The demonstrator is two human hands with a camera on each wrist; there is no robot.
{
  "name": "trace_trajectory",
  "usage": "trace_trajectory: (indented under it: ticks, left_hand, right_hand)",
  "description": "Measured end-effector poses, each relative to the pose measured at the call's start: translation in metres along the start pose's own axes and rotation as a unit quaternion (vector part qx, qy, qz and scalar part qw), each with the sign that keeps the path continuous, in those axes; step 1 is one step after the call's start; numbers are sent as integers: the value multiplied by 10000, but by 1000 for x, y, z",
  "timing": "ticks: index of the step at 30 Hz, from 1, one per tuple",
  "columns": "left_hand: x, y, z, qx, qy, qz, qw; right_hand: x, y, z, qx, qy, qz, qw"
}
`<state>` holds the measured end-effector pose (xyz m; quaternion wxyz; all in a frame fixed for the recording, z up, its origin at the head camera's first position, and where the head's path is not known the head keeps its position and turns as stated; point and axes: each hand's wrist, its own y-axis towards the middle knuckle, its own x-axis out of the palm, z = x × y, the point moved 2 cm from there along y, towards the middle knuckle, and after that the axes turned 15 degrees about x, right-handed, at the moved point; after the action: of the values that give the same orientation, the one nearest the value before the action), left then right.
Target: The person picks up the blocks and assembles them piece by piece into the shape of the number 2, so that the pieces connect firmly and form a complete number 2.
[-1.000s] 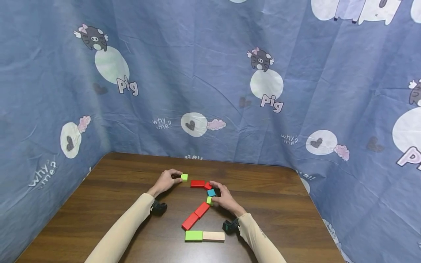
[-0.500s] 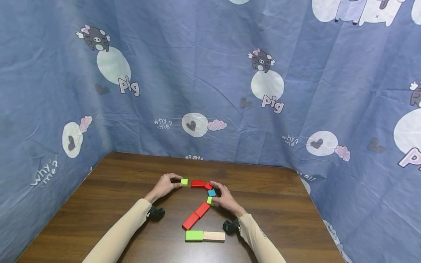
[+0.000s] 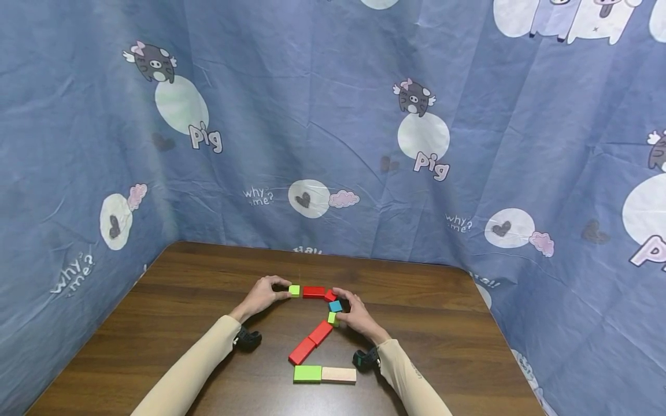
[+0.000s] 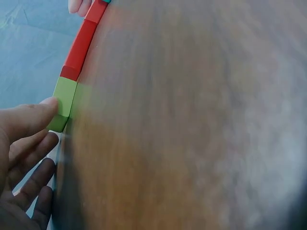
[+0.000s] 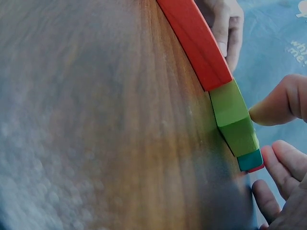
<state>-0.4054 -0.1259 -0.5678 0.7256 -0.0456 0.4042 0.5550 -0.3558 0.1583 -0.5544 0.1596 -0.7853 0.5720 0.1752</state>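
My left hand (image 3: 264, 296) pinches a light green cube (image 3: 294, 291) between thumb and fingers, at the left end of a red block (image 3: 314, 292). A narrow gap shows between the two in the head view. On the other side, my right hand (image 3: 358, 315) spans a curve of small blocks. Its thumb is at a green block (image 5: 232, 110) and its fingertips reach a small red block (image 3: 330, 296). Between these two sits a blue block (image 3: 335, 306). Two longer red blocks (image 3: 302, 351) run diagonally down from the curve, end to end.
In front, a flat green block (image 3: 307, 374) and a pale wooden block (image 3: 339, 375) lie end to end. All the blocks are on a dark wooden table (image 3: 416, 306). A blue patterned curtain (image 3: 354, 144) hangs behind and beside it.
My left hand has brought the green cube nearer to me and slightly right, in line with the red block. The right hand stays at the curved blocks.
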Motion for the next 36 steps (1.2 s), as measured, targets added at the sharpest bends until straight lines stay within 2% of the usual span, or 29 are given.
trace_trajectory:
  ticks: [3,7,32,36]
  left_hand:
    - [1,1,-1,18,-57,-26,10000]
    - [3,2,-1,85,-102,-74,9999]
    - [7,0,4,1,-383,-122,9992]
    - [6,0,4,16,-363,-113,9993]
  right_hand:
    - [2,7,12,43,-113,74,9999]
    - [1,10,17,150,-126,47,9998]
    - [2,8,17,105,-112,1,9999]
    - [3,4,9,-11,-97,48,9999]
